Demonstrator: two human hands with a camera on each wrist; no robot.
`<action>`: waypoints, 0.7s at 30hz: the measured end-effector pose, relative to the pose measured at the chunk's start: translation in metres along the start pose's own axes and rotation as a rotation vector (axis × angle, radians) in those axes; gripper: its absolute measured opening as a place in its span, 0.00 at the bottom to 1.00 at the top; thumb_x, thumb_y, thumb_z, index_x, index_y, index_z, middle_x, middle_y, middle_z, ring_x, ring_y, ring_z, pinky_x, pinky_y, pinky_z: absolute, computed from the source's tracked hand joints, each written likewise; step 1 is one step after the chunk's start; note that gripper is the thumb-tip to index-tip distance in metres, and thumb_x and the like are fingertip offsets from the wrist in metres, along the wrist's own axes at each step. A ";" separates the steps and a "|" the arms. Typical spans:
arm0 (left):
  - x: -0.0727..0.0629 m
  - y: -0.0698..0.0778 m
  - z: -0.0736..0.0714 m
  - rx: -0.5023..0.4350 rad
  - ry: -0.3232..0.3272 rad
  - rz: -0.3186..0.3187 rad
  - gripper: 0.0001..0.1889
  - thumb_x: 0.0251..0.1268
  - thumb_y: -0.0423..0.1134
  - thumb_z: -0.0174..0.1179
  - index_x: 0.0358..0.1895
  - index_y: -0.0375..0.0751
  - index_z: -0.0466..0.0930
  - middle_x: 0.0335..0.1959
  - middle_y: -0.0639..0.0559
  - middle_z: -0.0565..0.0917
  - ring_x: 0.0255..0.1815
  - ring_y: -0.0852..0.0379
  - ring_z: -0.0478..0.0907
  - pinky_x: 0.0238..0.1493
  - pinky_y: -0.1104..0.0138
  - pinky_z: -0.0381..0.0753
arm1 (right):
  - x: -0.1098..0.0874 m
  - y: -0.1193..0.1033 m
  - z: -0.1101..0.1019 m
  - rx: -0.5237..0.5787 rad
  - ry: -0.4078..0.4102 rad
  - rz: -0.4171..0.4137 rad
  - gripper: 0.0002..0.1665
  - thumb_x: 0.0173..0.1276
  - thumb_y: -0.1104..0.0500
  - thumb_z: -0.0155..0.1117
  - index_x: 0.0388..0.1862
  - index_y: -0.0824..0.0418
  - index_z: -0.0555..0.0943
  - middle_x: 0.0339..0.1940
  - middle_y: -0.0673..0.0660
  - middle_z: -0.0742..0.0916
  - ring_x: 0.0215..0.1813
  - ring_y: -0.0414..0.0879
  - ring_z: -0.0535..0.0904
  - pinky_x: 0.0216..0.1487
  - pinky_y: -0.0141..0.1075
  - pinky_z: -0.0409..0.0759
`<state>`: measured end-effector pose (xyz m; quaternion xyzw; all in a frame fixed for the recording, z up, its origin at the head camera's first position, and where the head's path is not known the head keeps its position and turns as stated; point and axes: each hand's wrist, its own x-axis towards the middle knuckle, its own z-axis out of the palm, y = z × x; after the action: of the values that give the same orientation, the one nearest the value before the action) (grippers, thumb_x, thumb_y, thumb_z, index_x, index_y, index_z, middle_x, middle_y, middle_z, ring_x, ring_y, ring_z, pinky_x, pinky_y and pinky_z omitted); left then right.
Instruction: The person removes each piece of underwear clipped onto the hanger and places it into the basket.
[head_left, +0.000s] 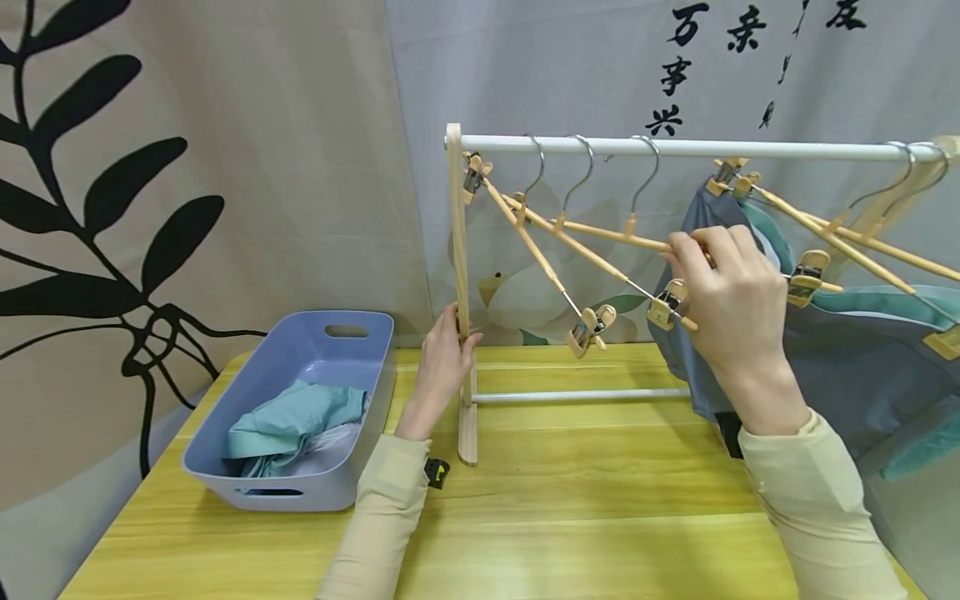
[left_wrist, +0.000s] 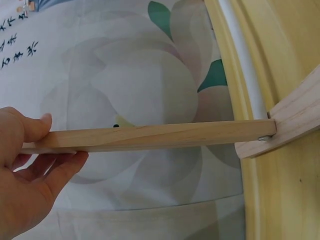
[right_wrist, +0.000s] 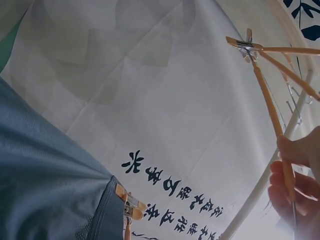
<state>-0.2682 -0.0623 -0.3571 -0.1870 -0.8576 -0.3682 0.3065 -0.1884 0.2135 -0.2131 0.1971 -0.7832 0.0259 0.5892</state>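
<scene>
The person's left hand (head_left: 442, 354) grips the rack's left post (head_left: 456, 225). Well apart, the right hand (head_left: 738, 308) pinches a wooden clip hanger (head_left: 603, 232) hooked on the white rail (head_left: 487, 144). At left, a blue basket (head_left: 378, 408) holding teal cloth (head_left: 300, 421) sits on the bench (head_left: 585, 517).

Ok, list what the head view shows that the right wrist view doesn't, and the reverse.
Only the head view: the left hand, the blue basket, the teal cloth inside it, the table and the lower bar.
Only the right wrist view: further black characters.
Both: the right hand holding a hanger, the white upper bar and the blue-grey garment.
</scene>
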 end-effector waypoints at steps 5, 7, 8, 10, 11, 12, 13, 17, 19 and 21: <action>0.000 0.000 0.000 -0.006 -0.001 0.001 0.20 0.64 0.33 0.58 0.56 0.27 0.66 0.40 0.35 0.79 0.40 0.41 0.83 0.38 0.56 0.85 | -0.001 -0.007 -0.004 0.072 0.020 -0.012 0.12 0.68 0.63 0.59 0.46 0.70 0.82 0.37 0.68 0.83 0.38 0.61 0.76 0.34 0.51 0.77; 0.000 0.000 0.000 -0.012 -0.003 0.001 0.20 0.64 0.32 0.58 0.56 0.27 0.66 0.40 0.35 0.79 0.40 0.40 0.83 0.38 0.56 0.85 | -0.002 -0.011 -0.006 0.102 0.022 -0.029 0.11 0.67 0.69 0.58 0.47 0.70 0.81 0.39 0.68 0.83 0.40 0.62 0.76 0.36 0.51 0.78; 0.000 0.000 0.000 -0.015 -0.005 -0.003 0.20 0.64 0.32 0.58 0.56 0.27 0.66 0.40 0.35 0.79 0.40 0.40 0.83 0.38 0.56 0.85 | -0.002 -0.012 -0.008 0.114 0.019 -0.039 0.13 0.65 0.73 0.57 0.47 0.70 0.81 0.39 0.68 0.83 0.41 0.62 0.76 0.37 0.51 0.78; 0.000 0.001 0.000 -0.013 -0.006 -0.005 0.20 0.64 0.33 0.58 0.56 0.27 0.66 0.40 0.35 0.79 0.40 0.40 0.83 0.38 0.56 0.85 | -0.002 -0.015 -0.011 0.133 0.011 -0.053 0.19 0.60 0.79 0.52 0.47 0.70 0.81 0.41 0.68 0.83 0.43 0.62 0.76 0.38 0.51 0.78; 0.000 0.001 0.000 -0.013 -0.009 -0.010 0.20 0.65 0.33 0.58 0.56 0.27 0.65 0.40 0.35 0.79 0.40 0.40 0.83 0.39 0.56 0.85 | -0.002 -0.016 -0.013 0.139 0.009 -0.055 0.22 0.58 0.81 0.48 0.47 0.70 0.81 0.41 0.68 0.83 0.43 0.62 0.76 0.39 0.52 0.78; 0.000 0.001 0.000 -0.010 -0.010 -0.012 0.21 0.65 0.33 0.58 0.56 0.27 0.65 0.40 0.35 0.79 0.40 0.40 0.83 0.38 0.56 0.85 | -0.001 -0.018 -0.015 0.140 0.008 -0.054 0.24 0.56 0.82 0.45 0.46 0.70 0.81 0.41 0.68 0.83 0.43 0.62 0.76 0.39 0.52 0.77; 0.000 0.001 0.000 -0.009 -0.011 -0.016 0.21 0.65 0.33 0.58 0.56 0.27 0.66 0.40 0.35 0.79 0.40 0.40 0.83 0.38 0.56 0.85 | 0.000 -0.019 -0.017 0.136 0.009 -0.049 0.24 0.56 0.82 0.44 0.46 0.70 0.81 0.41 0.68 0.82 0.43 0.62 0.76 0.40 0.52 0.77; -0.001 0.001 0.000 -0.013 -0.009 -0.021 0.21 0.64 0.33 0.59 0.56 0.28 0.66 0.40 0.35 0.79 0.40 0.40 0.83 0.38 0.56 0.85 | 0.005 -0.024 -0.028 0.115 0.024 -0.002 0.18 0.65 0.77 0.46 0.43 0.71 0.83 0.41 0.68 0.83 0.41 0.63 0.75 0.38 0.53 0.77; -0.001 0.000 0.001 -0.015 -0.007 -0.019 0.21 0.64 0.32 0.59 0.57 0.28 0.66 0.40 0.35 0.79 0.40 0.40 0.83 0.38 0.56 0.85 | 0.008 -0.024 -0.034 0.102 0.026 0.029 0.15 0.68 0.74 0.48 0.42 0.71 0.83 0.40 0.69 0.83 0.40 0.64 0.75 0.36 0.54 0.77; -0.001 0.000 0.001 -0.014 -0.008 -0.018 0.21 0.64 0.33 0.58 0.57 0.28 0.65 0.41 0.35 0.79 0.40 0.40 0.83 0.38 0.56 0.85 | 0.010 -0.021 -0.041 0.090 0.016 0.057 0.13 0.69 0.71 0.50 0.42 0.72 0.83 0.39 0.69 0.83 0.40 0.64 0.75 0.36 0.55 0.77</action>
<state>-0.2683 -0.0616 -0.3585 -0.1827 -0.8580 -0.3760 0.2984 -0.1461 0.2024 -0.1950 0.2006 -0.7818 0.0794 0.5850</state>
